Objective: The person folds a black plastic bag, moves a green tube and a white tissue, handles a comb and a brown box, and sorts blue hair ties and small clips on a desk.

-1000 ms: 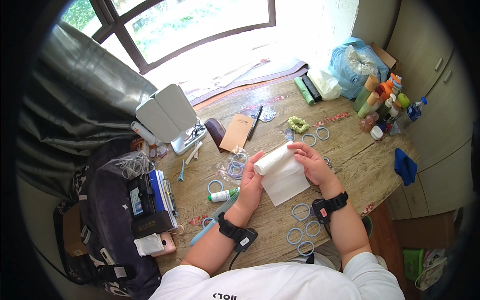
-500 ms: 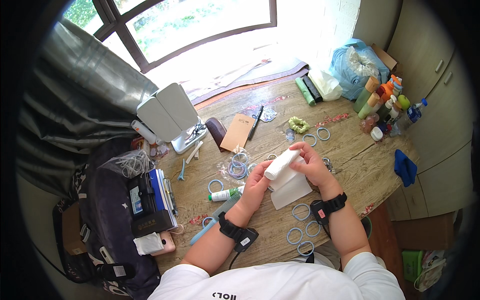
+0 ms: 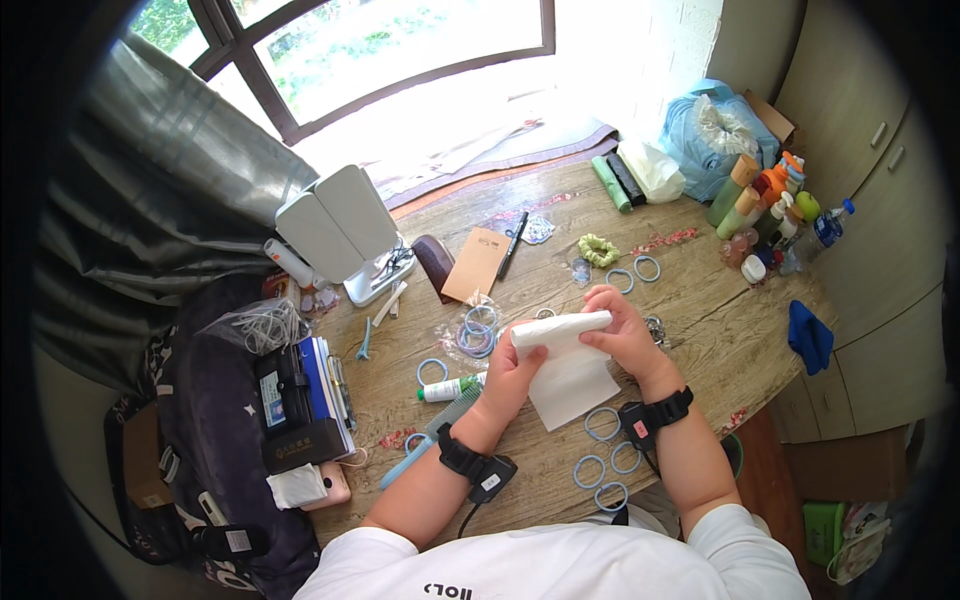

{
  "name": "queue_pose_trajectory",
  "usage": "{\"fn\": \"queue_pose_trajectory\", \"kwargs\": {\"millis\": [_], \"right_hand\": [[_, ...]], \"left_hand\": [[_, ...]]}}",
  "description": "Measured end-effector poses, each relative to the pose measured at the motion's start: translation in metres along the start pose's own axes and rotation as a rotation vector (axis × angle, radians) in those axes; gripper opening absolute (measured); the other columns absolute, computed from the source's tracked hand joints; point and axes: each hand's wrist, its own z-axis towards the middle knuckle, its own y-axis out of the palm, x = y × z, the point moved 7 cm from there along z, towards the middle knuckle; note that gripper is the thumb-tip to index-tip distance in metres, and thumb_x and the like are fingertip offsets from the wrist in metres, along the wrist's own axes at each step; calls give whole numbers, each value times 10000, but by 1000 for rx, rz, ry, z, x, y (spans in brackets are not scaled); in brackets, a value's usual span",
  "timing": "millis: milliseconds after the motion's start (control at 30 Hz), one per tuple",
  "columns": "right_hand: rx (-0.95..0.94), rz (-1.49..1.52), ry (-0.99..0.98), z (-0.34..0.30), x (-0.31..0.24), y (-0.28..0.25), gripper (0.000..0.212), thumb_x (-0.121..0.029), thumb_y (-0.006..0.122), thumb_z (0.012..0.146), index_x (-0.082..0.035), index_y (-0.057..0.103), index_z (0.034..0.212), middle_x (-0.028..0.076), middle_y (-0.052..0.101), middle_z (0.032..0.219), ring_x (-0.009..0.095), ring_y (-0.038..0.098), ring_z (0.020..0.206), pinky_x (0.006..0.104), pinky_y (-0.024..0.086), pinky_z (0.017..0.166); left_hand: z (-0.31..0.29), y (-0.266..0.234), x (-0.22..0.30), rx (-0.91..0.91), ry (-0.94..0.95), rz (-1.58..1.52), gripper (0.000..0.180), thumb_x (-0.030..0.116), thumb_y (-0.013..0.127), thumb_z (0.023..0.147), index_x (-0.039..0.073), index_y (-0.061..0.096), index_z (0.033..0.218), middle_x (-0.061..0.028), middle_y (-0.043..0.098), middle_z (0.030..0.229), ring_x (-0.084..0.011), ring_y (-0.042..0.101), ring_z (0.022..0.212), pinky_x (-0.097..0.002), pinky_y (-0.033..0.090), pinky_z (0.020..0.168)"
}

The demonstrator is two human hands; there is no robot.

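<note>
Both hands hold a white roll of thin, tissue-like sheet (image 3: 560, 328) above the middle of the wooden table. It lies nearly level, and a loose flap (image 3: 572, 390) hangs from it toward me. My left hand (image 3: 512, 372) grips the roll's left end, thumb on the near side. At the right end, my right hand (image 3: 624, 335) has its fingers behind the roll and its thumb in front. Light blue rings (image 3: 603, 424) lie near the flap and closer to me. A green-and-white tube (image 3: 452, 388) and a comb (image 3: 462, 408) are by my left wrist.
Further back are a brown notebook (image 3: 474, 264), a black pen (image 3: 513, 245) and a green scrunchie (image 3: 598, 250). A white folding mirror (image 3: 340, 225) stands left. Bottles (image 3: 740, 205) crowd the far right, and a blue cloth (image 3: 809, 337) sits at the right edge. Books (image 3: 325, 385) are stacked left.
The roll has turned from slanting to nearly level, its left end swinging back and up into my left hand. The loose flap now hangs lower and shows more.
</note>
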Motion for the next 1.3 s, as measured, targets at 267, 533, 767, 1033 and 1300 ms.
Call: {"fn": "queue_pose_trajectory", "kwargs": {"millis": [267, 533, 767, 1033, 1300], "right_hand": [[-26, 275, 183, -5, 8, 7, 319, -23, 693, 834, -80, 523, 1099, 14, 581, 1036, 94, 566, 962, 252, 480, 837], [-6, 281, 221, -4, 6, 7, 327, -26, 669, 856, -75, 510, 1138, 16, 588, 1036, 94, 578, 954, 253, 487, 827], [1, 251, 166, -3, 4, 5, 351, -25, 649, 868, -57, 491, 1180, 31, 602, 1057, 107, 582, 993, 259, 484, 859], [84, 273, 200, -1, -3, 4, 317, -12, 644, 866, -47, 493, 1142, 48, 606, 1047, 115, 594, 984, 259, 490, 848], [159, 210, 68, -3, 7, -9, 257, -9, 658, 859, -79, 486, 1036, 34, 619, 983, 109, 626, 894, 240, 513, 757]], "left_hand": [[-1, 2, 4, -2, 36, -11, 364, 105, 570, 938, 24, 455, 1273, -61, 565, 1182, -126, 526, 1079, -284, 437, 931], [-2, 1, 6, 20, 13, -59, 400, 143, 524, 970, 26, 408, 1335, -76, 538, 1239, -146, 512, 1123, -291, 412, 968], [1, -5, 22, 164, 168, 22, 395, 145, 531, 971, 49, 329, 1295, -78, 538, 1168, -130, 519, 1067, -268, 420, 924], [1, -15, 17, 209, 191, -3, 318, 100, 545, 955, 111, 291, 1147, -71, 537, 1048, -93, 535, 921, -226, 442, 802], [1, -19, 15, 221, 226, 9, 267, 108, 524, 966, 128, 315, 1131, -45, 561, 1005, -86, 539, 872, -219, 444, 761]]}}
